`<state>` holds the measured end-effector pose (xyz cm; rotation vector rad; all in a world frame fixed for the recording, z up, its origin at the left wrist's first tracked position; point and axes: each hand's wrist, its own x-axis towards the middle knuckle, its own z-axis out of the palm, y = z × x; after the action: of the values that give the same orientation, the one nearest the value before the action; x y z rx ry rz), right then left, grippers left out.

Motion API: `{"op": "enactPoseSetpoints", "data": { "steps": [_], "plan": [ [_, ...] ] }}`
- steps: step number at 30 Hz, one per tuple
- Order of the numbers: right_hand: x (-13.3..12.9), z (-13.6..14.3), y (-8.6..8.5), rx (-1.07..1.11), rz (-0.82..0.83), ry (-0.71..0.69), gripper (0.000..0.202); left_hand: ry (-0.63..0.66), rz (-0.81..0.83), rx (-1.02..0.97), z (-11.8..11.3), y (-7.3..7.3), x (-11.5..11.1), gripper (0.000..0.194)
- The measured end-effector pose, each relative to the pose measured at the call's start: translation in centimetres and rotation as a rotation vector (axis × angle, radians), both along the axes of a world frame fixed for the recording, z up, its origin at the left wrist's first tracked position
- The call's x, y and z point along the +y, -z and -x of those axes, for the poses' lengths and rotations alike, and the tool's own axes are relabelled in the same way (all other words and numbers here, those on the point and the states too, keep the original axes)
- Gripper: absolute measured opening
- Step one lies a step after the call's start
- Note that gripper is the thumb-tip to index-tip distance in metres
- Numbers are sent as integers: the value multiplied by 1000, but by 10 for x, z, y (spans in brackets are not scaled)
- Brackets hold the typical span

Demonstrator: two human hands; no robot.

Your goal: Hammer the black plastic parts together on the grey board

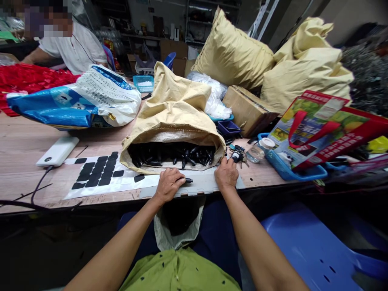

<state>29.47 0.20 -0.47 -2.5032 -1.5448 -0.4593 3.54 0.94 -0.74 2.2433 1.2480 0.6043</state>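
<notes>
Left hand point(169, 184): at the near edge of the table point(18, 139), in front of the sack mouth. Grip narrow, fingers closed on one black tube point(189, 180), whose end projects to the right over a grey board point(203, 185).

Right hand point(226, 174): rests at the right end of the same board, fingers curled, near the right corner of the sack mouth. A black cylinder point(235, 156) with a pale band sits at its fingertips; whether it is gripped cannot be told.

Open cloth sack point(178, 115): lies on its side beyond both hands, mouth facing near, with many black parts point(186, 155) inside.

Left of the sack: a white sheet point(121, 185) bearing rows of black patches point(98, 173); farther left, a white box point(59, 150) with a cable attached. Behind these lies a blue and white bag point(91, 99).

Right of the sack: keys point(245, 162), a clear jar point(255, 153) with a white lid, and a blue basket point(300, 174) holding a printed bag point(318, 133).

Near side, below the table edge: an open pale bag point(178, 241) between the person's legs. A blue chair point(303, 242) stands at right.

Far left: a co-worker in a white shirt point(74, 50).
</notes>
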Motion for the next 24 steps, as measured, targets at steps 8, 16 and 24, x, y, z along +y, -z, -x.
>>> {"op": "enactPoseSetpoints", "data": {
  "steps": [8,16,24],
  "plan": [
    [0,1,-1,-3,-5,-2,32,-1,-6,0,0,-1,0,23],
    [0,1,-1,-6,-3,-2,30,-4,-3,7,-1,-3,-1,23],
    [2,-1,2,-10,-20,-5,28,183,-172,-10,-1,-13,-35,27]
  ]
}}
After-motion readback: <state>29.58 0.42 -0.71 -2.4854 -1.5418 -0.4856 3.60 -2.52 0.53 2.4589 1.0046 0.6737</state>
